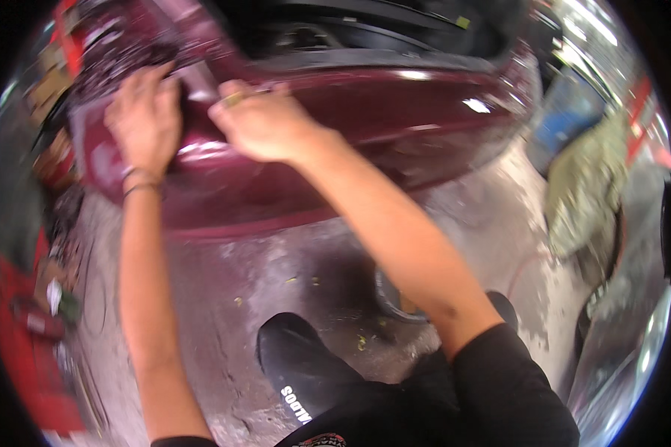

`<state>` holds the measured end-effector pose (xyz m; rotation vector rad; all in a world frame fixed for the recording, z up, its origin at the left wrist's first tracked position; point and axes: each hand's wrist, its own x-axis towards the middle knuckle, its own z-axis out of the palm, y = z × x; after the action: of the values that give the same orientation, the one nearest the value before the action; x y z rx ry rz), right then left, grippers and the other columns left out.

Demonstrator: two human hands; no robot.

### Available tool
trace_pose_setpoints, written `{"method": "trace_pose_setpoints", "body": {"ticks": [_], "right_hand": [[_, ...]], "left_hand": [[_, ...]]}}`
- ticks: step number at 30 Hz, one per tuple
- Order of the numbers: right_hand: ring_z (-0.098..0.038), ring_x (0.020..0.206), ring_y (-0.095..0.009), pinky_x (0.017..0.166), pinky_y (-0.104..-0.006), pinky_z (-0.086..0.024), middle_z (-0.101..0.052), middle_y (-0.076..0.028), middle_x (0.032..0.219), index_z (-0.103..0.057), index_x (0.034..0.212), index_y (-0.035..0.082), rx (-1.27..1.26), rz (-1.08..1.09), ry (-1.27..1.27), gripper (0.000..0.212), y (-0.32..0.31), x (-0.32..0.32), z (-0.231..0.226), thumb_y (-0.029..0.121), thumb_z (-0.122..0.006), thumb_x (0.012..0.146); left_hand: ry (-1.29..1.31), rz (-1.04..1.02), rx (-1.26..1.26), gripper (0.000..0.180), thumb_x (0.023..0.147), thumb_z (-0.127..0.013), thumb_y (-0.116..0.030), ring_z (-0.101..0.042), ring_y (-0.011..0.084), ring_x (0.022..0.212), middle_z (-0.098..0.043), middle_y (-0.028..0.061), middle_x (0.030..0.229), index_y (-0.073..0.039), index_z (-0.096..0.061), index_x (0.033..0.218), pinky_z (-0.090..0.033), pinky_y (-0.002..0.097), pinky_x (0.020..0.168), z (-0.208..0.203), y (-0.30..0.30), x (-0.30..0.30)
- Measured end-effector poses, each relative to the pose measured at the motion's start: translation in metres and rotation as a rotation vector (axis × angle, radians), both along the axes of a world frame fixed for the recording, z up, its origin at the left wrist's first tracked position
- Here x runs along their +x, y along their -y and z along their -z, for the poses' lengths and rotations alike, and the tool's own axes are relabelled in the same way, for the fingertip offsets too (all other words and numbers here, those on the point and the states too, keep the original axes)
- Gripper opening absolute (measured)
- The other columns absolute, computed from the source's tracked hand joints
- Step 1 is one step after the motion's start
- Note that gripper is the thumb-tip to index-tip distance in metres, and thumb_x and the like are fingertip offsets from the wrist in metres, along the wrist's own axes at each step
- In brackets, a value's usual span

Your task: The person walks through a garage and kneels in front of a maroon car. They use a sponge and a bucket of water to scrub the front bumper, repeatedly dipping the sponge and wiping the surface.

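Observation:
A glossy dark-red car rear end with its bumper spans the top of the view. My left hand lies against the bumper's left corner, fingers stretched out and slightly apart, a dark band around its wrist. To its right, my right hand is held over the same red panel with its fingers curled closed, a ring on one finger. Whatever the right fingers grip, if anything, is hidden and blurred. Between the two hands shows a pale grey patch whose kind I cannot make out.
The car's dark trunk opening lies beyond the bumper. A round container stands on the stained floor under my right arm. At the right are a blue drum and an olive bag; boxes and clutter line the left.

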<state>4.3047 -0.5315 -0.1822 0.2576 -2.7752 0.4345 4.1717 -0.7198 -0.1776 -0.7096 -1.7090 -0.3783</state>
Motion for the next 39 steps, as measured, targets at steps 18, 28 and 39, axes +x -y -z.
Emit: {"method": "trace_pose_setpoints", "body": {"ticks": [18, 28, 39], "right_hand": [[-0.035, 0.157, -0.045, 0.131, -0.0546, -0.027, -0.039, -0.029, 0.167, -0.041, 0.159, -0.007, -0.133, 0.034, -0.249, 0.065, 0.035, 0.009, 0.031, 0.039, -0.037, 0.114], [-0.029, 0.162, -0.039, 0.131, -0.0623, -0.017, -0.031, -0.018, 0.175, -0.035, 0.166, 0.004, 0.215, -0.098, -0.299, 0.064, 0.009, 0.025, 0.042, 0.043, -0.035, 0.116], [-0.026, 0.164, -0.027, 0.13, -0.0677, -0.013, -0.035, -0.007, 0.175, -0.041, 0.165, 0.01, 0.607, -0.207, -0.497, 0.062, 0.013, -0.024, 0.01, 0.046, -0.035, 0.116]], "left_hand": [[0.165, 0.468, 0.471, 0.035, 0.11, -0.051, -0.027, -0.067, 0.0266, 0.122, -0.078, 0.0104, 0.122, -0.009, -0.078, 0.124, -0.04, 0.0447, 0.116, 0.006, 0.025, -0.008], [0.062, 0.369, 0.52, 0.034, 0.107, -0.055, -0.029, -0.067, 0.0373, 0.117, -0.076, 0.0168, 0.121, -0.007, -0.075, 0.123, -0.047, 0.0473, 0.108, 0.022, 0.046, -0.019], [-0.015, 0.099, 0.712, 0.037, 0.11, -0.051, -0.031, -0.063, 0.0386, 0.12, -0.072, 0.0182, 0.124, -0.003, -0.07, 0.127, -0.042, 0.049, 0.111, 0.027, 0.047, -0.021]]}}
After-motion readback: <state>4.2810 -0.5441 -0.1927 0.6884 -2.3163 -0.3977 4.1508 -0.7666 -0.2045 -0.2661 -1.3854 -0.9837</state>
